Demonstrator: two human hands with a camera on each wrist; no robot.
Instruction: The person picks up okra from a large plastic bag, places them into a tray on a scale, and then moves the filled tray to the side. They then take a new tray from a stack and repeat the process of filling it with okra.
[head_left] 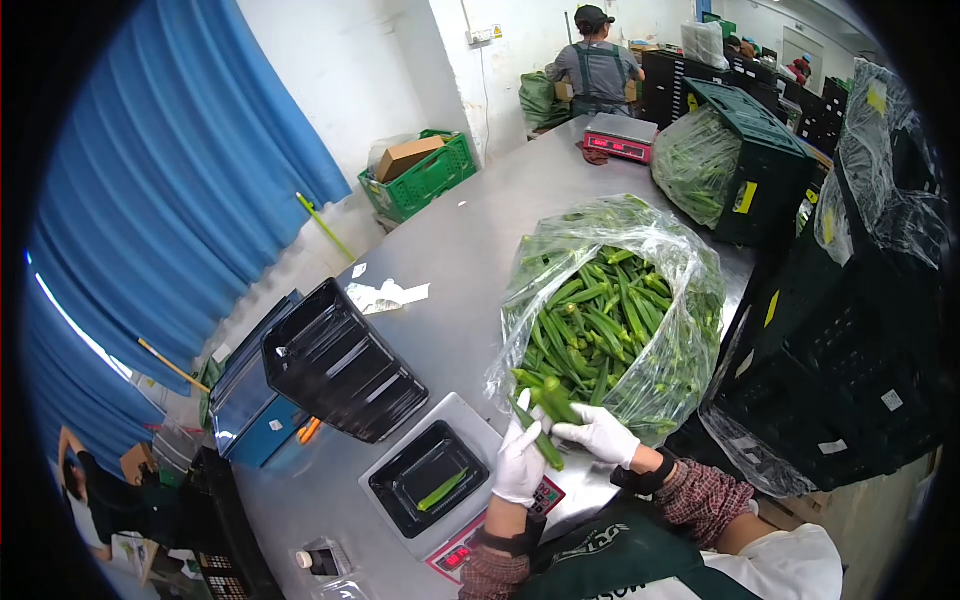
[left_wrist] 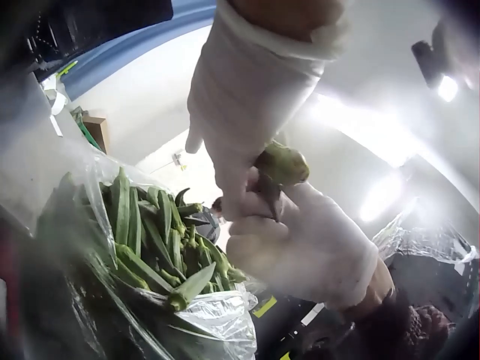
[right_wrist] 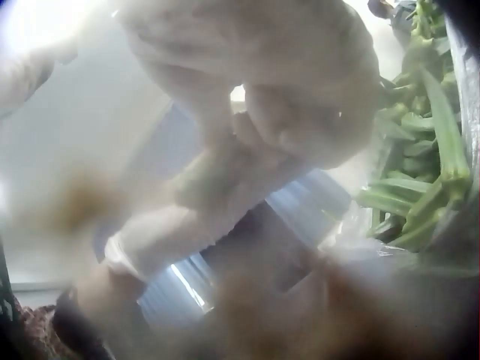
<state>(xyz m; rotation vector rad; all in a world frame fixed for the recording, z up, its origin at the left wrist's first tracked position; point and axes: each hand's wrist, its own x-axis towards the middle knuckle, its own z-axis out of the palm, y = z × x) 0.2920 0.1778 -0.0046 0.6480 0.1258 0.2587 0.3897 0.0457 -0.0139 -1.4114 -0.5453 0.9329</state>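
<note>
Both hands wear white gloves and meet over the near edge of a clear plastic bag (head_left: 690, 345) full of green okra (head_left: 600, 320). My left hand (head_left: 517, 468) grips an okra pod (head_left: 546, 447) that slants down across its fingers. Close beside it, my right hand (head_left: 604, 437) pinches okra (head_left: 556, 402) at the bag's opening. In the left wrist view the gloves overlap around a pod (left_wrist: 285, 165); the right wrist view is blurred there. Left of my hands, a black plastic tray (head_left: 410, 502) holding one okra pod (head_left: 443, 490) sits on a scale (head_left: 382, 465).
Stacked black trays (head_left: 345, 360) stand beside a blue box (head_left: 255, 425) on the left of the metal table (head_left: 460, 260). Dark crates (head_left: 850, 360) crowd the right side. A red scale (head_left: 620, 137) and a green crate (head_left: 425, 175) are farther back. A small bottle (head_left: 318, 562) stands near the front.
</note>
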